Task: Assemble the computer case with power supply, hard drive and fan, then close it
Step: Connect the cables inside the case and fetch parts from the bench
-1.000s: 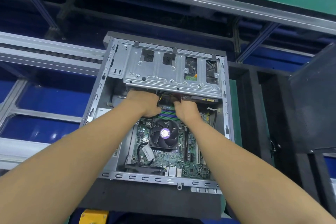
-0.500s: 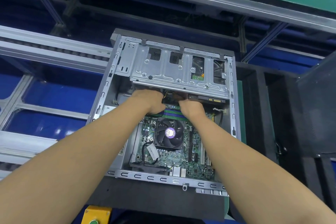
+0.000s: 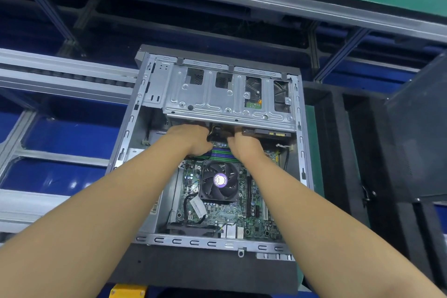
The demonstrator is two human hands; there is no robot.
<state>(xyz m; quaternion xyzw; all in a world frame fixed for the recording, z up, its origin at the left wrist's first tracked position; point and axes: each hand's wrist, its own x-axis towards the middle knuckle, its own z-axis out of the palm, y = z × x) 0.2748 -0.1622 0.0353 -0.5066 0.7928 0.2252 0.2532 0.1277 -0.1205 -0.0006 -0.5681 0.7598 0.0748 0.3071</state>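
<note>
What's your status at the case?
Left hand, right hand under drive cage, at cables; grips hidden. Case open. Cage blocks view.

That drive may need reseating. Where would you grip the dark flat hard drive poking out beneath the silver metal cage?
Probably its exposed near end: pinch the dark flat hard drive top and bottom, left of its gold connector contacts, coming from the near side over the green motherboard. The rest is hidden under the silver metal cage.
</note>
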